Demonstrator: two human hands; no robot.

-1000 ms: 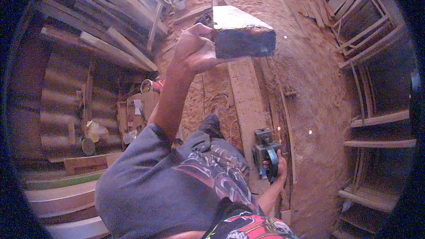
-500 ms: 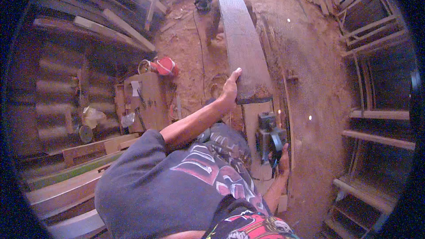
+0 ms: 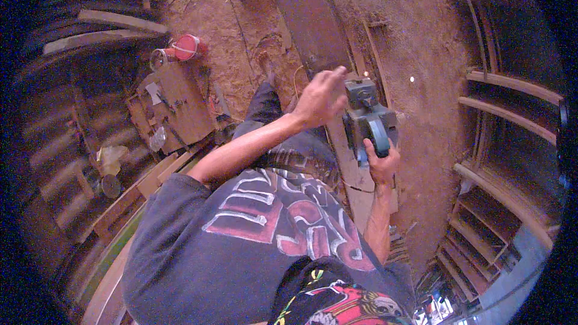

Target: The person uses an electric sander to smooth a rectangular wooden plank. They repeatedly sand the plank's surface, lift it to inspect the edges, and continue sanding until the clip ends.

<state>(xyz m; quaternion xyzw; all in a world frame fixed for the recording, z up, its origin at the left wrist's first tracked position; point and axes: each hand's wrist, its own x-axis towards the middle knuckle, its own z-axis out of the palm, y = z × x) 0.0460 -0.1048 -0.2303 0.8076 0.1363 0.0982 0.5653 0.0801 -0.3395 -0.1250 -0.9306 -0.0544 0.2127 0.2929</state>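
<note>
My right hand [image 3: 383, 162] is wrapped round the blue handle of a dark electric planer [image 3: 363, 123]. The planer is over the narrow wooden support at my right front. In front of my waist, my left hand [image 3: 322, 97] hangs just left of the planer's front end, loosely open and slightly blurred, with nothing seen in it. Beyond both hands a broad dark plank [image 3: 307, 15] stretches away from me, its near end partly hidden by my left hand.
Sawdust covers the ground. At the left stand a brown box [image 3: 183, 99] with small items on top and a red bucket [image 3: 188, 47]. Stacked lumber [image 3: 114, 21] lies at the far left. Wooden frames [image 3: 512, 87] line the right side. A cable [image 3: 232, 6] runs along the ground.
My left hand has come off the plank's edge and moved back beside the planer. My right hand now grips the planer's handle more fully, and the view has shifted.
</note>
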